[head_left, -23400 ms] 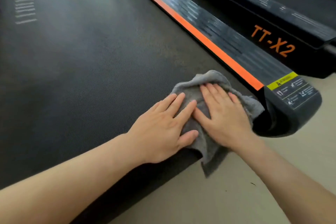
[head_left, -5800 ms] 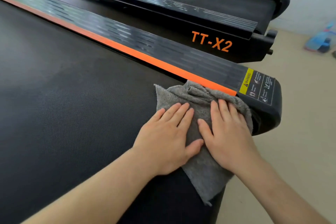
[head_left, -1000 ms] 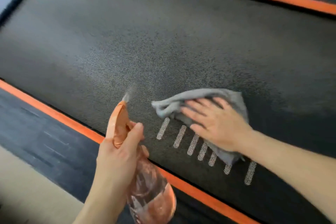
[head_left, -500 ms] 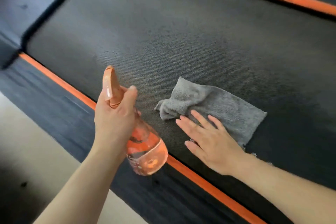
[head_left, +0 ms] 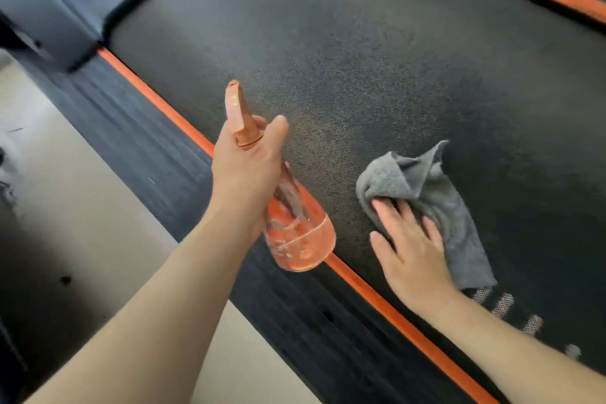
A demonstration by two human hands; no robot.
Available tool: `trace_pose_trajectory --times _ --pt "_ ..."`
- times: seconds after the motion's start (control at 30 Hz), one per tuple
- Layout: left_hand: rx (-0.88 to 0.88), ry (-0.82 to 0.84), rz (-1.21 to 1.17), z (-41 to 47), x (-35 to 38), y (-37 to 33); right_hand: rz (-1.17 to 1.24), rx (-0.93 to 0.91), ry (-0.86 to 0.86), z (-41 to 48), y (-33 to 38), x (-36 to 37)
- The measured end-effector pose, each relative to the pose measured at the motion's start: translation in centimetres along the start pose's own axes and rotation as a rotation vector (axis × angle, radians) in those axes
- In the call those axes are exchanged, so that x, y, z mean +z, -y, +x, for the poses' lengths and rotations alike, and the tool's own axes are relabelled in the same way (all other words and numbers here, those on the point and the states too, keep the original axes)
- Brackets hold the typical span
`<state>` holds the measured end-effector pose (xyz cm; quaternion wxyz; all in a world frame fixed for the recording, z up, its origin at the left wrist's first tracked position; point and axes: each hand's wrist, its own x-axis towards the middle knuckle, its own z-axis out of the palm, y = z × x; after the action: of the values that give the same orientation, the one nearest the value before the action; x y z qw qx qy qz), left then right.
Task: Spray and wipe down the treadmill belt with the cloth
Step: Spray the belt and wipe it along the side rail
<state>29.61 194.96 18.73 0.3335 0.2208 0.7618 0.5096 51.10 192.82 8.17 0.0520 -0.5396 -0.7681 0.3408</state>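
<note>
The black textured treadmill belt (head_left: 344, 52) fills the upper right of the view. A crumpled grey cloth (head_left: 426, 197) lies on it near the orange edge strip. My right hand (head_left: 410, 249) presses flat on the cloth's lower left part, fingers spread and straight. My left hand (head_left: 246, 170) grips the neck of an orange see-through spray bottle (head_left: 295, 226), held in the air above the side rail with its nozzle pointing up and away over the belt. The index finger reaches round the front of the spray head.
An orange strip (head_left: 387, 308) and a dark side rail (head_left: 137, 138) run diagonally along the belt's near side. Beige floor (head_left: 82, 223) lies at the lower left. The dark motor cover (head_left: 59, 0) sits at the top left. White stripe marks (head_left: 501, 302) show beside my right wrist.
The cloth has bunched up under my right hand and slid along the belt. The bottle in my left hand has shifted toward the motor cover end as my view moved that way.
</note>
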Motion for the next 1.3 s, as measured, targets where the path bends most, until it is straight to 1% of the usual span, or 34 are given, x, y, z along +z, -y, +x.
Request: trace_pose_trajectory --times 0.1,0.2,0.23,0.3,0.33,0.4,0.47,0.53,0.6,0.67,0.7,0.73,0.77,0.8,0.9,0.97,1.0,1.07,1.13,1.17,1.23,1.3 --pt "0.043 -0.073 0.031 -0.8 -1.7 0.2 -0.06 -0.082 0.098 0.5 0.2 0.5" --pt "0.134 -0.194 0.109 -1.3 -3.5 0.6 -0.134 -0.149 0.161 0.8 -1.4 -1.0" --pt "0.174 -0.218 0.124 -1.7 -3.9 0.7 -0.155 -0.152 0.181 0.9 -1.4 -1.3" --pt "0.31 -0.248 0.188 -3.1 -4.4 0.5 -0.171 -0.141 0.189 1.0 -0.8 -1.3" --pt "0.375 -0.262 0.224 -4.0 -4.4 0.6 -0.159 -0.119 0.175 0.8 -0.4 -1.2" --pt "0.466 -0.295 0.219 -5.5 -4.6 1.7 -0.115 -0.082 0.143 0.5 0.2 -0.8" --pt "0.411 -0.338 0.19 -6.2 -4.9 2.5 -0.104 -0.1 0.144 0.2 0.2 -1.0" --pt "0.3 -0.307 0.207 -6.6 -5.1 3.1 -0.123 -0.147 0.173 -0.3 -0.7 -1.8" --pt "0.149 -0.276 0.18 -7.6 -5.3 3.5 -0.135 -0.168 0.193 -1.4 -2.1 -2.7" --pt "-0.02 -0.338 0.154 -9.7 -5.4 4.7 -0.121 -0.152 0.186 -2.8 -3.6 -3.4" --pt "-0.081 -0.389 0.172 -11.4 -5.1 5.6 -0.101 -0.134 0.174 -3.4 -4.2 -3.6" --pt "-0.103 -0.41 0.214 -13.4 -4.3 6.4 -0.077 -0.112 0.162 -4.2 -5.0 -3.8" --pt "-0.084 -0.378 0.272 -15.6 -2.7 7.0 -0.05 -0.084 0.142 -5.3 -6.1 -4.5" --pt "-0.042 -0.295 0.338 -17.7 -1.0 7.5 -0.025 -0.065 0.128 -6.1 -6.8 -4.6" --pt "0.21 0.131 0.562 -21.9 5.4 9.2 0.031 -0.038 0.1 -8.6 -9.4 -5.7" --pt "0.285 0.308 0.655 -22.5 10.1 9.2 0.064 0.003 0.076 -10.5 -11.7 -7.2" --pt "0.287 0.352 0.648 -22.3 12.0 9.0 0.068 0.027 0.062 -11.4 -12.7 -7.7" --pt "0.236 0.364 0.573 -21.3 15.4 8.5 0.07 0.062 0.0 -13.1 -14.8 -8.7" --pt "0.096 0.378 0.518 -20.1 17.8 8.1 0.023 0.066 -0.086 -14.5 -16.3 -9.4" --pt "0.025 0.42 0.53 -20.2 19.0 7.9 -0.012 0.057 -0.117 -15.3 -17.2 -9.8" --pt "-0.028 0.554 0.628 -21.5 20.9 8.0 -0.081 0.062 -0.125 -16.6 -18.3 -10.3" --pt "0.037 0.688 0.833 -23.8 21.9 8.6 -0.116 0.125 -0.114 -17.3 -18.8 -10.8"
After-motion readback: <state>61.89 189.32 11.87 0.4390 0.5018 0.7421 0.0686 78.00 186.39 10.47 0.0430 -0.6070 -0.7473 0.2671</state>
